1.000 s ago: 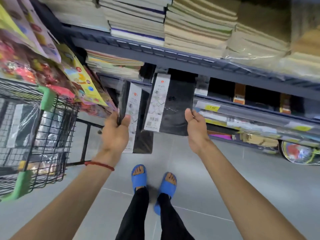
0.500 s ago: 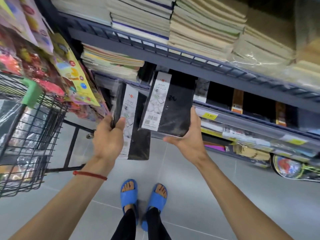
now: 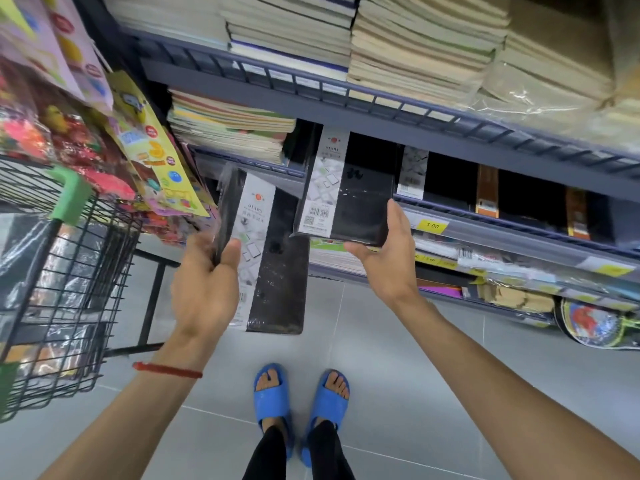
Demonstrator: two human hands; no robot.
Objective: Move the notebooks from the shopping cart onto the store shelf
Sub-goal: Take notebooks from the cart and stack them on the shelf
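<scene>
Centre left, the left hand [image 3: 204, 289] grips the first notebook [image 3: 277, 271] by its long edge, fingers curled. Just right, the right hand [image 3: 388, 265] clasps the lower corner of the second notebook [image 3: 360, 202], its top at the shelf [image 3: 485, 230] opening. Stiff, likely film-slick covers: pinch the edges firmly.

Centre: I find a dark gap [image 3: 301, 143] in the middle shelf [image 3: 502, 235], bounded left by a notebook stack [image 3: 225, 129], above by the upper rail [image 3: 346, 98], right by shelved diaries [image 3: 450, 178]. Left edge: cart [image 3: 69, 271] and hanging packets [image 3: 156, 150] crowd my left hand [image 3: 204, 289]. Lower centre: floor [image 3: 398, 358] open.
</scene>
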